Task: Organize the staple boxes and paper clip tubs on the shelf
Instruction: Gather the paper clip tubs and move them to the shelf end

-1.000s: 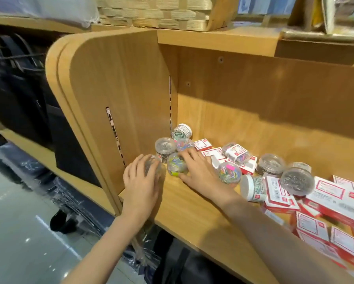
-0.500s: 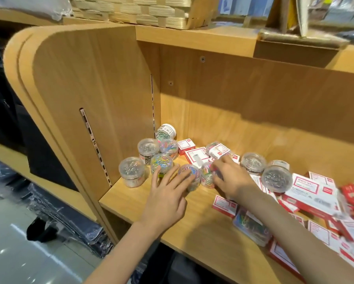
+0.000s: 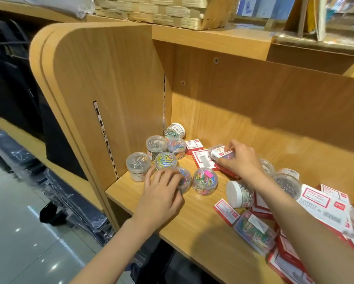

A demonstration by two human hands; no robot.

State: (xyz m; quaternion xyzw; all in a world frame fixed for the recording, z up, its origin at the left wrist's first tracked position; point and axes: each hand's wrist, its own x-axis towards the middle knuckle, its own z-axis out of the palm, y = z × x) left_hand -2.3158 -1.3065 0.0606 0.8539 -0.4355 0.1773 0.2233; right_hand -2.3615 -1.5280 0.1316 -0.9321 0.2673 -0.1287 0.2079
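The person's left hand point(image 3: 163, 189) lies over a clear tub point(image 3: 184, 179) of coloured clips near the shelf's point(image 3: 194, 230) front left, fingers curled round its top. Just right of it stands a 2nd coloured tub point(image 3: 205, 181), apart from the hand. Behind the left hand, 5 more tubs cluster against the side panel point(image 3: 110, 87): a silver-clip tub point(image 3: 137, 166) at the front, a yellow-and-green one point(image 3: 165, 160) beside it, another silver one point(image 3: 156, 145), a coloured one point(image 3: 176, 147), and 1 lying tilted in the back corner point(image 3: 174, 131).

The right hand point(image 3: 238, 159) reaches further back, its thumb and fingers pinching a tilted tub with a red-and-white label point(image 3: 220, 153). That tub rests over staple boxes point(image 3: 202, 160), flat on the shelf; another box point(image 3: 194, 146) lies behind them.

To the right, a white-lidded tub point(image 3: 238, 194) lies on its side under the right forearm, and 2 upright tubs of silver clips point(image 3: 287, 182) stand beyond it. More red-and-white boxes point(image 3: 323, 203) lie scattered in a loose heap at the right, with a flat clear case of coloured clips point(image 3: 253, 232) among them.

A woven basket point(image 3: 161, 11) sits on the board above
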